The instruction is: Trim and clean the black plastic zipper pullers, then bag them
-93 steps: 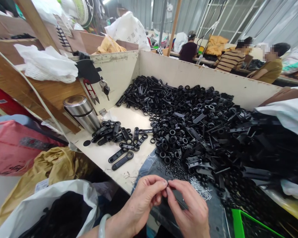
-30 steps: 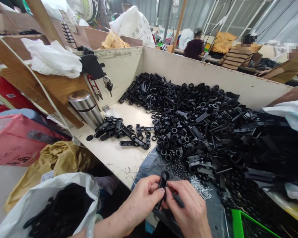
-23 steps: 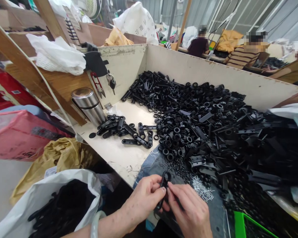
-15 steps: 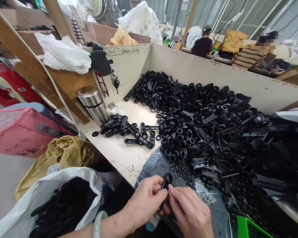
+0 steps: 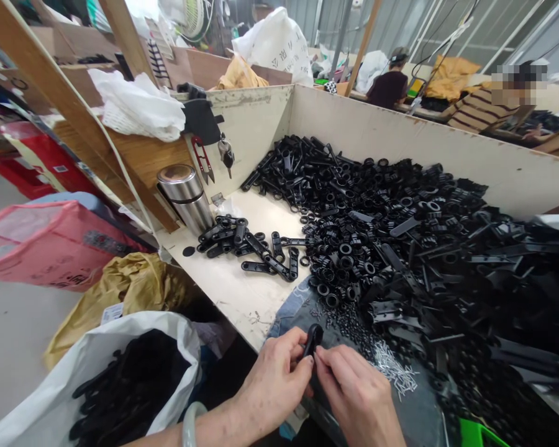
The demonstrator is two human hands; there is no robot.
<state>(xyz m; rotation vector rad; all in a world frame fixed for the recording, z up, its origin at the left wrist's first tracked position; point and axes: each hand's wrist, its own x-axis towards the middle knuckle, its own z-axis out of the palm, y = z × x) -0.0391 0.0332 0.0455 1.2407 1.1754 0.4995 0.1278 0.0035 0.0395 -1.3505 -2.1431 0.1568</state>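
Left grip [image 5: 279, 366] is closed on a black piece [image 5: 313, 338], thumb and bent fingers pinching it. Right grip [image 5: 356, 382] is narrow, fingertips together against the piece's right side; cannot tell whether a small part sits between them.

Left to right: white bag [image 5: 41, 403] stands low at far left, dark mass of black pieces [image 5: 135, 385] inside. Beyond it, on the desk [image 5: 233, 288], a small group of black arms [image 5: 256, 267] lies near the steel flask [image 5: 189, 202]. Cannot tell which of these are complete. Next comes the held piece, one only; work on it looks under way, not finished, in my judgement. Plenty remains loose: tiny dark bits [image 5: 345, 323] beyond the hands, silver pins [image 5: 395, 369] just past the right grip, then a large heap of black parts [image 5: 372, 211] reaching toward the right edge.

Held piece is tilted, between both grips; rounded end shows past the left fingers, lower end is hidden. Pins and heap are apart from it.
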